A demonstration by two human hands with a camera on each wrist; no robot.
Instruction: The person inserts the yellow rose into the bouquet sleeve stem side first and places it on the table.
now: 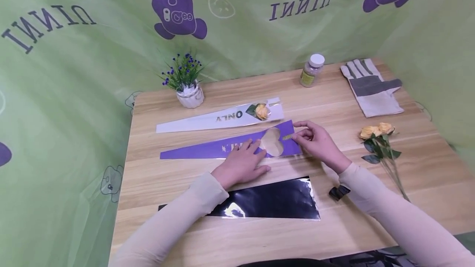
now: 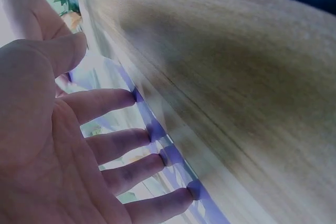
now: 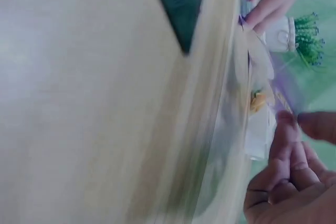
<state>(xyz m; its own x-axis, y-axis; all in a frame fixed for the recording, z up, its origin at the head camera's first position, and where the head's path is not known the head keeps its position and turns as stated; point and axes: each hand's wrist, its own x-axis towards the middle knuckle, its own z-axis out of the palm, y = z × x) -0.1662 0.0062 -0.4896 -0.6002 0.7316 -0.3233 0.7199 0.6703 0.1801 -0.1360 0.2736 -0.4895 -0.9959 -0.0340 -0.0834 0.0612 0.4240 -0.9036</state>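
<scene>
A long tapering purple flower sleeve [image 1: 200, 147] with a heart-shaped clear window [image 1: 272, 142] lies across the middle of the table. My left hand [image 1: 241, 166] spreads over it, its fingertips [image 2: 149, 135] pressing the printed part beside the window. With thumb and forefinger, my right hand [image 1: 320, 145] pinches the sleeve's wide end, close to a small gold strip [image 1: 287, 137]. Behind lies a white flower sleeve [image 1: 193, 122], a peach rose [image 1: 261, 111] showing in its window. A black sleeve [image 1: 274, 199] is nearer to me, partly hidden under my left forearm.
Two peach roses [image 1: 378, 130] with stems lie at the right, near a small black object [image 1: 339, 193] beside my right sleeve. Along the back stand a potted plant [image 1: 190, 96] and a white-capped jar [image 1: 311, 70]; a work glove [image 1: 372, 90] lies at the back right.
</scene>
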